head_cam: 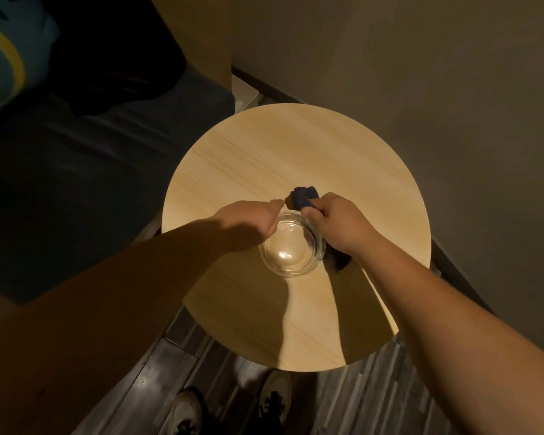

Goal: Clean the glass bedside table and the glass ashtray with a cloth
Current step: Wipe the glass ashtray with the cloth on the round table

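Glass ashtray (291, 246) sits just below centre of frame, on the round table (264, 146), nearer its lower edge than its upper one. Round and clear, so no long axis to speak of. The tabletop looks like light wood grain rather than plain glass; can't tell if glass covers it.

Left hand (250, 219) is at the ashtray's upper-left rim, touching it; fingers are tucked under the hand, so whether they grip the rim or just steady it can't be told. Right hand (335, 222) is at the upper-right rim, fingers curled round a dark cloth (303, 196) that bunches out above the hand toward upper centre; a dark bit also shows under the wrist. Hands are apart, one each side, ashtray between them and slightly below.

Judgement: the ashtray wipe is underway or about to begin; cloth hand is right at the rim, so the wipe goes inward and down-left.

Outward: dark floor, two shoes (233, 409) at bottom, dark seat at left.
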